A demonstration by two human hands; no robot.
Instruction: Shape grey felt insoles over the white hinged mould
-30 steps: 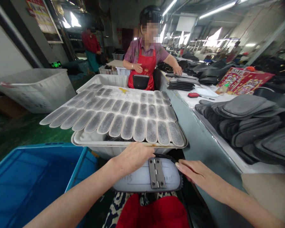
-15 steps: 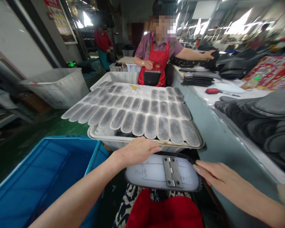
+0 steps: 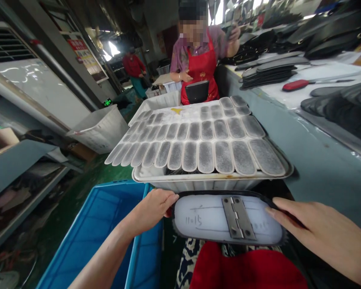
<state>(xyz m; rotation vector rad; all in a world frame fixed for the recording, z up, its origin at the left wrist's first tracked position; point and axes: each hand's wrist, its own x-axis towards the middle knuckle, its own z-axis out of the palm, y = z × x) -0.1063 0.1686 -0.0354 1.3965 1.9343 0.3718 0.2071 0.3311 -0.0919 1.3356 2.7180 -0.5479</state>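
Note:
Across my lap, a long oval white plastic form [image 3: 204,218] faces up, with handwritten marks and a metal hinge [image 3: 238,218] fixed over its right half. Black material [image 3: 225,194] with a jagged edge runs around its rim. At the form's left end, my left hand [image 3: 155,208] pinches the black material between thumb and fingers. My right hand [image 3: 309,224] grips the same black material at the right end, fingertips against the white face. What lies underneath the form is hidden.
Ahead, a board with rows of grey oval pieces [image 3: 197,155] lies over a white bin [image 3: 198,184]. A blue crate [image 3: 108,212] stands left. The right-hand table [image 3: 313,160] holds dark stacked pieces and a red-handled tool [image 3: 296,85]. A co-worker in a red apron [image 3: 201,66] stands opposite.
My left hand has moved from the form's top edge to its left end. The view has turned somewhat right. The co-worker's outstretched arm is now bent up, with something dark in the hand.

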